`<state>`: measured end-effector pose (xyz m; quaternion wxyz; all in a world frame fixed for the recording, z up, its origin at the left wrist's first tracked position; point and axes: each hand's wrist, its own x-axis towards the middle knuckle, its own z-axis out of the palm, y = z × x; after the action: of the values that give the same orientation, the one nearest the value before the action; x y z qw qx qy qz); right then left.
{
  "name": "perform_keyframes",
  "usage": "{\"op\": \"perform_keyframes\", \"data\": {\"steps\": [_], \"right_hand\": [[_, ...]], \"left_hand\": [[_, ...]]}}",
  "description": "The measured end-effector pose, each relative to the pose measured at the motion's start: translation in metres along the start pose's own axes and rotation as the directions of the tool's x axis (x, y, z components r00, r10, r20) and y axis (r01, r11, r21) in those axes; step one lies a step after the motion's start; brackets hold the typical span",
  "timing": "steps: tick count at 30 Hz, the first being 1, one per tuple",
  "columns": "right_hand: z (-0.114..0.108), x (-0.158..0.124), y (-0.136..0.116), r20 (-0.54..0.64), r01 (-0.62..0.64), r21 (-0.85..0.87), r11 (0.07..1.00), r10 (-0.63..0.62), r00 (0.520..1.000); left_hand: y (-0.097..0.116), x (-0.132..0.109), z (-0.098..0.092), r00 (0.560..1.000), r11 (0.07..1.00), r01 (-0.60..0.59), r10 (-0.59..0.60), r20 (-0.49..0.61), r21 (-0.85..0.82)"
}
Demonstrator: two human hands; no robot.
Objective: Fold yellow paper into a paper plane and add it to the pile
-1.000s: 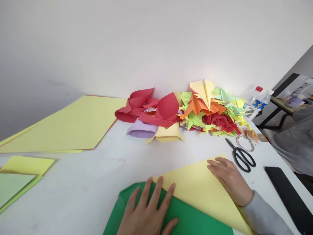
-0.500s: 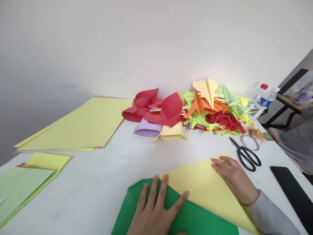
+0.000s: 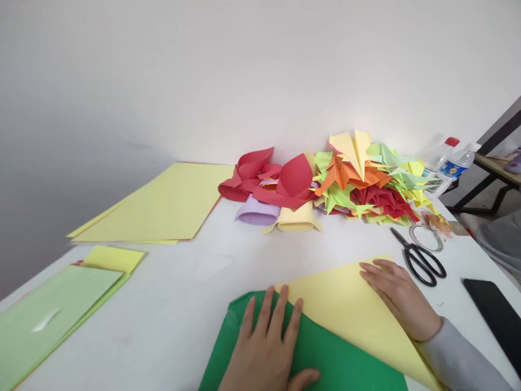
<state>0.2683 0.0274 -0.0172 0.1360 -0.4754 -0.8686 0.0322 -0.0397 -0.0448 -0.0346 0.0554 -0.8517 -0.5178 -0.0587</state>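
A sheet of green paper (image 3: 342, 347) lies at the front of the table, its top left corner folded or bevelled. My left hand (image 3: 268, 342) rests flat on it, fingers spread, the tips near the edge where green meets yellow. A yellow paper sheet (image 3: 350, 304) adjoins the green along a slanting edge; I cannot tell whether it is a separate sheet. On its right side lies my right hand (image 3: 399, 296), palm down with fingers loosely stretched and nothing visible gripped. The thumb of my right hand is hidden.
Large yellow sheets (image 3: 163, 206) and smaller green sheets (image 3: 65, 304) lie left. Behind are rolled red paper shapes (image 3: 293, 182) and a pile of folded paper planes (image 3: 358, 184). Black scissors (image 3: 421, 260), a tape roll (image 3: 426, 238), a black phone-like slab (image 3: 494, 315) and bottles (image 3: 459, 160) stand right.
The view has shifted slightly, so everything sits further right. My left hand's fingers have drawn closer together, and its thumb now shows on the green paper. The right hand stays put on the yellow sheet.
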Motion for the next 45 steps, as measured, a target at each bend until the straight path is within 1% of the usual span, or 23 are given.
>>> {"op": "perform_keyframes", "data": {"steps": [5,11,17,20,22,27,33,37,38,39,42,43,45], "right_hand": [[0.000,0.000,0.000,-0.007,0.007,-0.001,1.000,-0.007,1.000],[0.000,0.000,0.001,-0.009,0.013,-0.003,1.000,-0.013,1.000],[-0.001,0.000,0.000,0.009,0.012,-0.004,1.000,-0.012,1.000],[-0.001,0.000,0.000,0.000,0.007,-0.002,1.000,-0.007,1.000],[-0.001,0.000,-0.001,-0.005,0.008,0.001,1.000,-0.008,1.000],[-0.001,0.000,-0.001,0.009,0.007,0.002,1.000,-0.007,1.000],[0.000,-0.001,0.001,0.007,0.002,0.002,1.000,-0.002,1.000],[0.000,-0.001,0.001,0.001,0.008,0.009,1.000,-0.008,1.000],[0.000,-0.001,0.001,-0.002,0.011,0.011,1.000,-0.011,1.000],[0.000,-0.001,0.001,-0.006,0.013,0.011,1.000,-0.013,1.000],[-0.001,-0.001,0.001,-0.009,0.014,0.011,1.000,-0.014,1.000],[-0.001,-0.001,0.002,-0.013,0.013,0.011,1.000,-0.013,1.000],[0.000,-0.001,0.003,-0.016,0.014,0.010,1.000,-0.013,1.000]], "left_hand": [[-0.001,0.000,-0.005,0.999,1.000,-0.014,0.014,0.039,-0.017],[0.004,-0.001,-0.006,0.998,0.999,0.040,-0.041,0.039,0.006],[0.005,0.002,-0.007,0.995,0.993,0.080,-0.075,-0.059,0.082],[0.002,0.005,-0.008,0.988,0.985,0.131,-0.120,-0.094,0.115],[0.000,0.007,-0.010,0.985,0.981,0.147,-0.133,-0.106,0.130],[-0.005,0.011,-0.015,0.988,0.979,0.122,-0.104,-0.116,0.162],[-0.013,0.013,-0.016,0.978,0.965,0.180,-0.156,-0.138,0.188],[-0.011,0.012,-0.016,0.961,0.961,0.233,-0.204,-0.187,0.148],[-0.008,0.011,-0.015,0.960,0.966,0.219,-0.189,-0.206,0.137],[-0.006,0.010,-0.015,0.964,0.975,0.180,-0.148,-0.222,0.130],[0.002,0.006,-0.010,0.967,0.991,0.004,0.029,-0.251,0.131],[0.004,0.005,-0.008,0.966,0.991,-0.032,0.064,-0.251,0.128],[0.006,0.003,-0.005,0.969,0.992,-0.052,0.077,-0.236,0.113]]}}
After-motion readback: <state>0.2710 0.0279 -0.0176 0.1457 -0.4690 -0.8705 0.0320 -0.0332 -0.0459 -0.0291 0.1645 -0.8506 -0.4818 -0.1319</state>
